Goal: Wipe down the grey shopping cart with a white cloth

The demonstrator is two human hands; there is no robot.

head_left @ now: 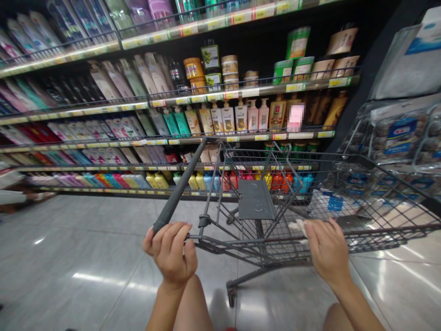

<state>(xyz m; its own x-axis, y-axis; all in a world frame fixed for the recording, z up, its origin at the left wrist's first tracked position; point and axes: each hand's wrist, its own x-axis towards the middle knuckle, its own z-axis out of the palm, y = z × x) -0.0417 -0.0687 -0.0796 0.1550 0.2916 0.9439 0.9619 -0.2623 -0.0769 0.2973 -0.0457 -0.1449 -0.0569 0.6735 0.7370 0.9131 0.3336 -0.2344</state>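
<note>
Beside bottle-lined metal shelves [203, 98], a grey wire-mesh shopping cart [255, 206] is gripped at its dark tubular handle [182, 186] by the curled left hand [175, 253]; crumpled whitish sheet [298, 225] is held at its rim by the curled right hand [325, 249]

The cart [257, 200] reads plain dark grey on my feed, all crisscrossed wire. The little scrap [296, 225] is whitish. Floor [86, 239] is grey with pale streaks. Past that I'm getting loud stuff: pink pump bottles [263, 116], teal bottles [181, 122], orange tubs [193, 69], green tubs [303, 67], mostly yellow price tags [239, 18], and blue labels [399, 133] on greyish packs [381, 120].
</note>
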